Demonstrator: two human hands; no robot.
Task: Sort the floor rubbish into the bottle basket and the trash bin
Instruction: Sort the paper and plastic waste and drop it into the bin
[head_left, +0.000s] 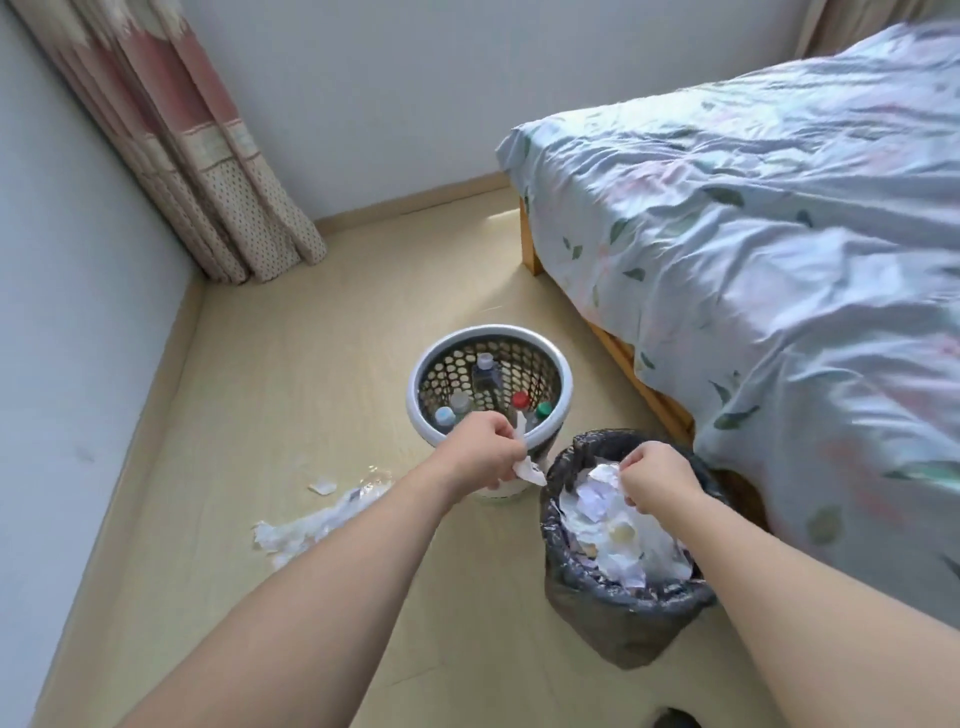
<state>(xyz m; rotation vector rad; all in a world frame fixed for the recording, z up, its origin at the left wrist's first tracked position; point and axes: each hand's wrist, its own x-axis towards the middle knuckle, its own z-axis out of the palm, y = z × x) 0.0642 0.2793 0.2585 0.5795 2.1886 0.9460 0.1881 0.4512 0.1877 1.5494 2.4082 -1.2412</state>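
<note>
Holding a scrap of white paper (524, 467) pinched in the curled fingers of the left hand (483, 452), over the gap between the bottle basket (563, 384) and the trash bin (613, 618), just short of the bin's near rim. Right hand (657, 480) hovering over the bin's heap, fingers curled; looks to be pinching the edge of the crumpled paper (623, 530) on top, though grip or mere touch cannot be told for sure.

Judged step: dropping the paper into the bin, not the basket. To do well: carry the left hand rightward until the scrap hangs over the middle of the black liner (571, 462), then release low, close to the heap, since light paper drifts. Bin already piled near its rim, so press or hold the heap down with the right hand while releasing, else pieces may slide over the edge. Keep clear of the basket, where capped bottles (485, 374) stand upright; a scrap falling among them would need fishing out.

More rubbish left on the floor (311, 364) to the left: torn paper and what looks like a clear crushed plastic piece (322, 519), partly hidden behind the left forearm. Bed (753, 234) to the right, curtain (197, 156) in the far corner.
</note>
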